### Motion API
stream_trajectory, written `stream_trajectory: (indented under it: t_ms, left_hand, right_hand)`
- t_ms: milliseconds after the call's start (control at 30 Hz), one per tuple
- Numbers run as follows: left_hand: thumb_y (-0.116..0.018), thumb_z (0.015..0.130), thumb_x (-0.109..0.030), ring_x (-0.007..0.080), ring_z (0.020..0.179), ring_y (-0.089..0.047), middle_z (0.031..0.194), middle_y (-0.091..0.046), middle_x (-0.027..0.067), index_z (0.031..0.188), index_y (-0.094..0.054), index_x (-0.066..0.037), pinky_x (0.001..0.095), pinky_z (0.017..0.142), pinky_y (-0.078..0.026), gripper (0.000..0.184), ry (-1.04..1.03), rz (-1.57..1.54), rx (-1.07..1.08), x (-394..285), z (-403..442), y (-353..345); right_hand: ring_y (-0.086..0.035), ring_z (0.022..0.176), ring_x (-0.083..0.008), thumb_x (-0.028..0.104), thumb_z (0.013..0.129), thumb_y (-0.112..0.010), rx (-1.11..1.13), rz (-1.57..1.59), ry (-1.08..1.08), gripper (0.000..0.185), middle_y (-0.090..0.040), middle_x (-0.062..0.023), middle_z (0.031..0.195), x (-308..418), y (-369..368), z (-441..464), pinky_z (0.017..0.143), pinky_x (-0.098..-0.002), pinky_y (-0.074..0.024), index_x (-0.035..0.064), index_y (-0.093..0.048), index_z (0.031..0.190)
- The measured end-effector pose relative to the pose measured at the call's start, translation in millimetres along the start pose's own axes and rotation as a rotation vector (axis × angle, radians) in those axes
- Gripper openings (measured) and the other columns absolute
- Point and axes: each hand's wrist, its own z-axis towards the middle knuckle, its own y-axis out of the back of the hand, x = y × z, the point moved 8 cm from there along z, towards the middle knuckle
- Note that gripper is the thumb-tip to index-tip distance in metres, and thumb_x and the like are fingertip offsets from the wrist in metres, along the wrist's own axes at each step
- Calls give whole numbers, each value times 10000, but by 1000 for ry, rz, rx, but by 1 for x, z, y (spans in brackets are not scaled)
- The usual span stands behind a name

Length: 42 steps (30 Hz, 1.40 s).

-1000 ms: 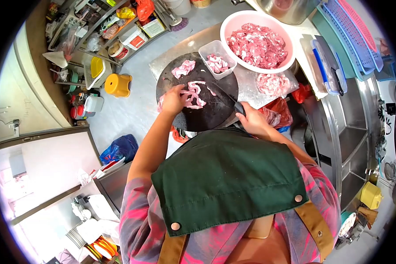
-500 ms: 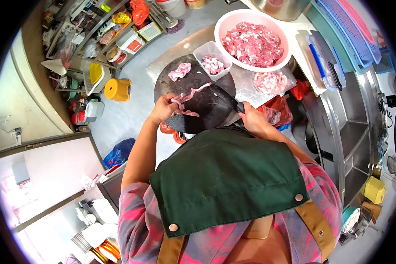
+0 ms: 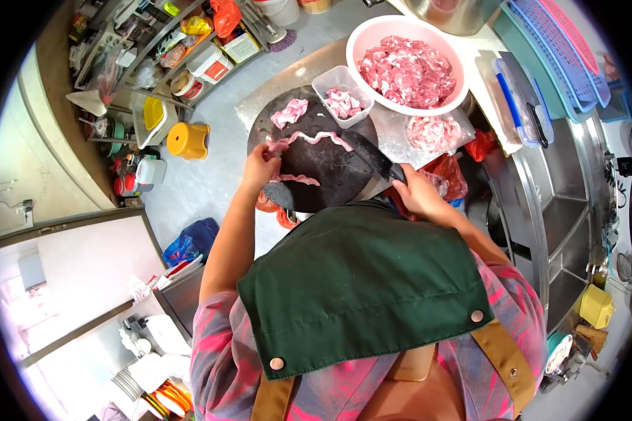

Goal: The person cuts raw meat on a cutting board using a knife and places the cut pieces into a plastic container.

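Note:
My left hand (image 3: 261, 167) is closed on one end of a raw meat strip (image 3: 319, 136) at the left edge of a round dark chopping board (image 3: 340, 179). The strip runs wavily across the board to the tip of a black-bladed knife (image 3: 372, 156). My right hand (image 3: 418, 191) grips the knife's handle at the board's right edge. A second thin meat strip (image 3: 300, 179) trails from below my left hand. Farther back on the board lies a separate meat piece (image 3: 289, 112). A clear plastic container (image 3: 362, 92) with cut pieces in it stands at the board's back right.
A pink basin (image 3: 352, 50) heaped with meat stands behind the container. To its right, more meat (image 3: 434, 133) rests on plastic sheeting. Red bags (image 3: 448, 175) hang beside my right hand. Metal sinks (image 3: 563, 217) line the right side; a yellow stool (image 3: 188, 141) stands at left.
My left hand has shifted slightly up and left, and the strip now stretches out longer across the board. The knife and my right hand have moved a little to the right.

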Motion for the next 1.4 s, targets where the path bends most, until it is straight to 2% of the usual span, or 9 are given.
stream_trajectory:
  t_ms: [133,233,333,467,533,800,1000,1267,1400]
  left_hand:
    - [-561,715,-22,336,1026,-561,1020,-606,192,983,-613,-15,409,886,-451,273,-248,480,-314,-74,-3,-15]
    - [-490,717,49,335,1063,-547,1133,-595,142,1090,-603,-65,385,945,-422,406,-689,410,6,-103,5,-80]
    - [-529,777,-28,316,1084,-535,1104,-597,125,1075,-603,-85,427,928,-419,312,-657,562,-49,-100,10,-102]
    - [-612,819,-245,344,830,-607,888,-594,121,918,-628,-99,441,747,-481,177,-434,655,120,-73,5,-106]
    - [-643,798,-242,336,852,-602,901,-601,108,904,-639,-87,421,748,-488,187,-297,578,185,-69,-10,-106]
    - [-655,777,-171,267,851,-603,879,-614,57,858,-668,-87,359,752,-494,117,-668,419,-7,-89,-22,-118]
    - [-650,763,-157,280,823,-603,846,-626,91,805,-677,-62,367,747,-490,107,-660,427,71,-80,-15,-130]
    - [-728,703,-151,331,874,-584,960,-610,123,971,-622,-38,398,769,-482,309,-649,259,-215,-90,-36,-92]
    - [-754,687,-163,326,860,-578,944,-588,116,946,-586,-50,397,742,-481,328,-606,359,-44,-75,-48,-95]
  right_hand:
    - [-589,885,-446,216,900,-524,-110,23,37,460,-603,-280,936,-13,4,-11,769,-482,-453,62,-372,1306]
    - [-588,897,-443,213,894,-519,-80,40,52,541,-596,-283,964,-12,-3,-17,777,-477,-456,111,-294,1376]
    - [-584,913,-442,197,878,-522,-39,59,55,534,-595,-279,980,-11,-16,-17,791,-476,-455,116,-312,1361]
    - [-575,954,-429,166,845,-537,15,108,-27,445,-593,-264,998,-20,-33,-12,815,-465,-454,100,-389,1260]
    - [-576,960,-424,161,848,-537,-7,82,13,437,-592,-257,1017,-19,-35,-11,817,-464,-455,98,-389,1254]
    - [-579,971,-415,144,871,-510,73,-30,131,389,-570,-243,1107,13,-45,1,780,-495,-462,88,-387,1236]
    - [-588,891,-453,44,850,-404,178,-176,173,197,-580,-270,951,38,-76,41,733,-510,-465,24,-404,1046]
    - [-595,911,-421,127,884,-491,107,-112,163,301,-591,-257,1000,25,-55,36,744,-489,-474,48,-391,1157]
    - [-590,916,-420,143,882,-511,174,-118,149,357,-601,-243,963,33,-49,15,765,-498,-458,52,-366,1195]
